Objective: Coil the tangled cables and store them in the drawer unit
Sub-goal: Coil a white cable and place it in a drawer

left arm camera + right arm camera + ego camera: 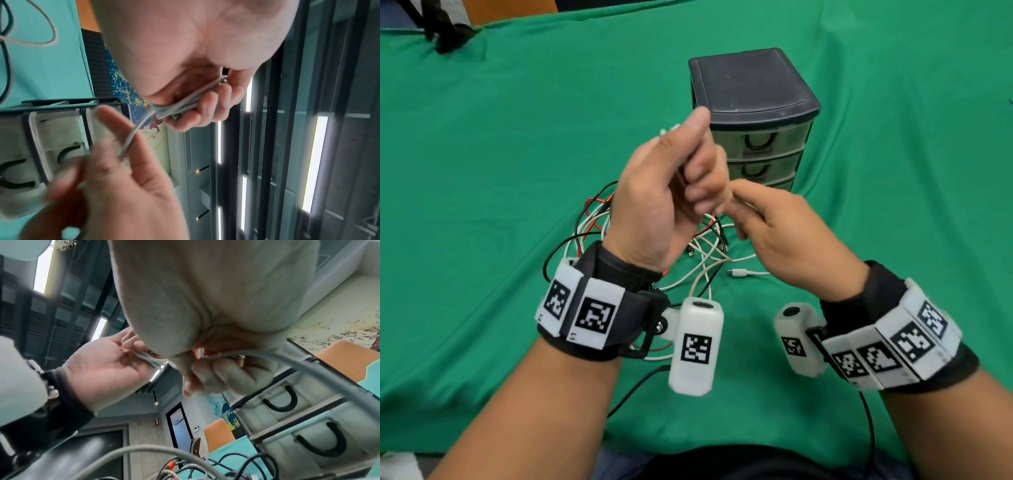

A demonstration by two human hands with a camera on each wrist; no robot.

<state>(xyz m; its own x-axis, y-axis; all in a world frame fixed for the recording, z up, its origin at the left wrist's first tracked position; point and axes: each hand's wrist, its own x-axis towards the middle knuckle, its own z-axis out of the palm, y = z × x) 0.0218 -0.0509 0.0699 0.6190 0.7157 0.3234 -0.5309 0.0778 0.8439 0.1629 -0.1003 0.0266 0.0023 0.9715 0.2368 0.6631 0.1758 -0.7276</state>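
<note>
White cable (185, 100) is being coiled, both hands gripping it; tangle (647, 246) is waiting, drawers (763, 144) closed.

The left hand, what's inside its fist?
The left hand grips a bundle of folded white cable, one strand running out to the right hand. How many loops it holds is hidden by the fingers.

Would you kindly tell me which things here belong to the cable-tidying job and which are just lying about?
Part of the job:
white cable, gripped by left hand, pinched by right hand
cable tangle
drawer unit

Lying about:
green cloth
black strap
</note>
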